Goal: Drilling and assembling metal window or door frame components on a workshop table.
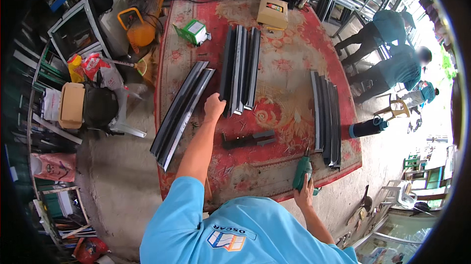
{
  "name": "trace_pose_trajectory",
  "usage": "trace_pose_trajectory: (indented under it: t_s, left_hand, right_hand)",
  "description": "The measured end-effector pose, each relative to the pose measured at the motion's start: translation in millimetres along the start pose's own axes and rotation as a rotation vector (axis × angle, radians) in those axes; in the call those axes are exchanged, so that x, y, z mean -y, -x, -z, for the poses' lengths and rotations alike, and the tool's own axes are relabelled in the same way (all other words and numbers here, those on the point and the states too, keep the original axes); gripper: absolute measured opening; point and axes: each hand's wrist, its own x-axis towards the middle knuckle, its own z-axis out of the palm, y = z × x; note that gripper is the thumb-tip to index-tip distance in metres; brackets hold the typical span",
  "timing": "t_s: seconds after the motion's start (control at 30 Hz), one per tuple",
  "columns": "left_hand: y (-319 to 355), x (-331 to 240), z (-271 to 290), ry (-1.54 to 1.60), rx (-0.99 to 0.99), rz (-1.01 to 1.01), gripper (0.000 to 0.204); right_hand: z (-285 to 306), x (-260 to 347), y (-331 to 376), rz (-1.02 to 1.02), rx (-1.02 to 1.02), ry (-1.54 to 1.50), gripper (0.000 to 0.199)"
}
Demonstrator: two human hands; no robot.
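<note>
My left hand [214, 107] is closed at the near end of a dark metal profile [227, 70], its fingers partly hidden. Right beside that piece lie more long profiles [239, 68] in a bundle. My right hand [304, 193] grips a green power drill [302, 172], its bit pointing away from me over the carpet's near right part. A pair of dark profiles [182, 112] rests to the left of my left hand. Between my two hands lies a short dark piece [248, 139] with a slotted end. Another stack of profiles [326, 119] lies to the right, beyond the drill.
A worn red patterned carpet [289, 75] lies under the work. Toward its far side are a green box [192, 32] and a cardboard box [273, 13]. A dark bottle [368, 127] is at its right edge. Two people [392, 63] stand bent over at the right.
</note>
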Motion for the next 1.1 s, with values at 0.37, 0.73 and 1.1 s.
trace_pose_trajectory:
  t_s: [0.37,0.73,1.1]
  left_hand:
    - [81.9,17.6,79.5,0.996,0.423,-0.081,0.041]
    - [182.0,-126.1,127.9,0.495,0.274,0.147,0.065]
    - [203.2,-106.9,197.2,0.996,0.321,-0.194,0.092]
  right_hand:
    - [1.9,-9.2,-1.0,0.057,-0.003,-0.147,0.103]
    - [-2.5,-10.7,-8.5,0.077,0.035,-0.081,0.109]
    - [-5.3,-11.9,-10.0,0.141,-0.036,-0.093,0.103]
